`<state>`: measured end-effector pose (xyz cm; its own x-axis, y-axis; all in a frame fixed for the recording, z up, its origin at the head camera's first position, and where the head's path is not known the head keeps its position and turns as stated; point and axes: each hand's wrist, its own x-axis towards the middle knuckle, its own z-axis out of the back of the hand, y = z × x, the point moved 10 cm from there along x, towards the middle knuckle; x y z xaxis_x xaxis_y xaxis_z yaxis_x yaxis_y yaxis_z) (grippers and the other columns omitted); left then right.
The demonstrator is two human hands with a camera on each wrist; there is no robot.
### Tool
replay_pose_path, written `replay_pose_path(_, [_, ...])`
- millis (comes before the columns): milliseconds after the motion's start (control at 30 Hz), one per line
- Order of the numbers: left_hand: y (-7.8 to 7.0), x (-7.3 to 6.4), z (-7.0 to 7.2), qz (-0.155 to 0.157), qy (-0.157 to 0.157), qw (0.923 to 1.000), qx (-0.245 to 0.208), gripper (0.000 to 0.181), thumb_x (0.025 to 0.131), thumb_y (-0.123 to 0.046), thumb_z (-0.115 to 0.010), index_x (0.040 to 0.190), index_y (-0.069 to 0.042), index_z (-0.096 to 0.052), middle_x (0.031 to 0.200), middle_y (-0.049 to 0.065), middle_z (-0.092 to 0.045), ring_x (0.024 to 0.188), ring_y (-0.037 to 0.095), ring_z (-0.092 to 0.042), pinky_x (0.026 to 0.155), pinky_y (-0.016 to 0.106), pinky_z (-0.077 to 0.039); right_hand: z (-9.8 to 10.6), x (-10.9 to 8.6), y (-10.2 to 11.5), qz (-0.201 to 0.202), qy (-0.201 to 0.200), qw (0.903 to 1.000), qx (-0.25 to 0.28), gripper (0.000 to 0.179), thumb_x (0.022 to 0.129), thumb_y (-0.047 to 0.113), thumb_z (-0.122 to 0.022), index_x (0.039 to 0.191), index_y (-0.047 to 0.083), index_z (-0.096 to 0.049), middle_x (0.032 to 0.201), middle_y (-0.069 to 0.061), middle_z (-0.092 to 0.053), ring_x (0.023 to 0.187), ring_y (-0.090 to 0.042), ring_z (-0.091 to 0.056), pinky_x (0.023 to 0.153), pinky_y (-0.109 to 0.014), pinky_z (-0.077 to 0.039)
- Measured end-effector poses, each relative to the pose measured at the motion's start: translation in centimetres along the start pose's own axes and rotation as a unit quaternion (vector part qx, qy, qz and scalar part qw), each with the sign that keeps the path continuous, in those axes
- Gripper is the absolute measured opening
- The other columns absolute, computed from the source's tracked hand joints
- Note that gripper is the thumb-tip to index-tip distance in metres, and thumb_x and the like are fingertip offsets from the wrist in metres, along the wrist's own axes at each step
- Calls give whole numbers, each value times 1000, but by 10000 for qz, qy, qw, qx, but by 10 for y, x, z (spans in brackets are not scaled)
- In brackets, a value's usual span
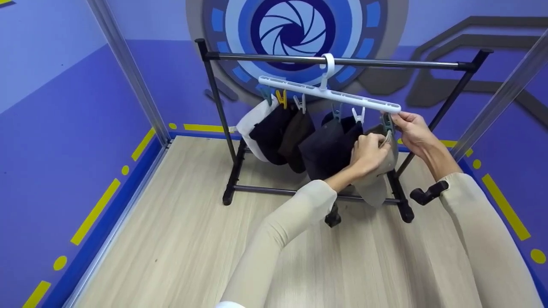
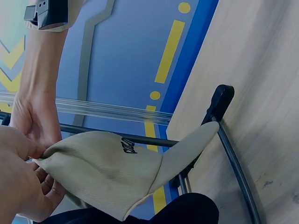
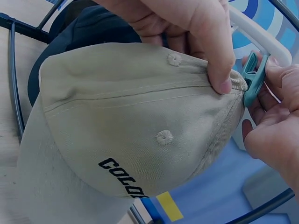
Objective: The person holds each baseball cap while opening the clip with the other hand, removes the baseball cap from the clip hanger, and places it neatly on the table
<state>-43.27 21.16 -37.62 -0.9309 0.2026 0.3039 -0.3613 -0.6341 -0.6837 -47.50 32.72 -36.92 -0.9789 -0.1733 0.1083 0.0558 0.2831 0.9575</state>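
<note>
Hanging at the end of the white hanger (image 1: 329,92), the tan cap (image 3: 126,135) is pinched in the left hand (image 1: 367,155) while the right hand (image 1: 412,128) squeezes the green clip (image 3: 253,79) by its edge; dark caps (image 1: 299,137) hang beside it on the black rack (image 1: 342,62)

You have a beige corduroy cap (image 3: 140,126) with black lettering hanging brim-down at the right of centre in the head view, its back edge touching a teal clip (image 3: 254,79) at the right end of the white clip hanger (image 1: 329,92), just beside a dark cap (image 1: 325,147)
</note>
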Motion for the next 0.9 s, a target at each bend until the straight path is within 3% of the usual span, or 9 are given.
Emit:
replay_pose_path(233, [-3,-4,1,40,-79,9999,68,27,92,-25,-64,65,-24,-62,62,-12,-53,65,7,-58,54,21,-44,-1,-1,2,48,-50,9999,-147,22,101,11,-60,97,10,-81,93,2,-80,84,-8,-66,83,-17,-44])
replay_pose_path(533, [0,-8,1,-40,13,10000,32,26,93,-24,-64,67,-24,-62,59,-11,-46,62,7,-53,51,20,-39,-1,-5,-2,-123,-159,9998,59,20,99,11,-62,95,10,-82,91,1,-80,83,-9,-67,82,-17,-45])
replay_pose_path(733, [-1,-13,2,-76,69,9999,12,33,91,-23,-64,60,-23,-52,56,-12,-39,59,6,-47,49,19,-36,-2,-4,-1,-54,-253,9996,126,22,100,10,-60,94,11,-82,91,1,-80,81,-8,-69,80,-17,-45])
replay_pose_path(900, [2,-20,-2,-73,204,9998,52,43,90,-25,-64,58,-22,-37,56,-11,-29,55,6,-37,47,20,-30,-3,-6,1,-172,-150,9995,220,20,99,13,-61,101,10,-81,95,2,-80,90,-8,-70,84,-19,-41])
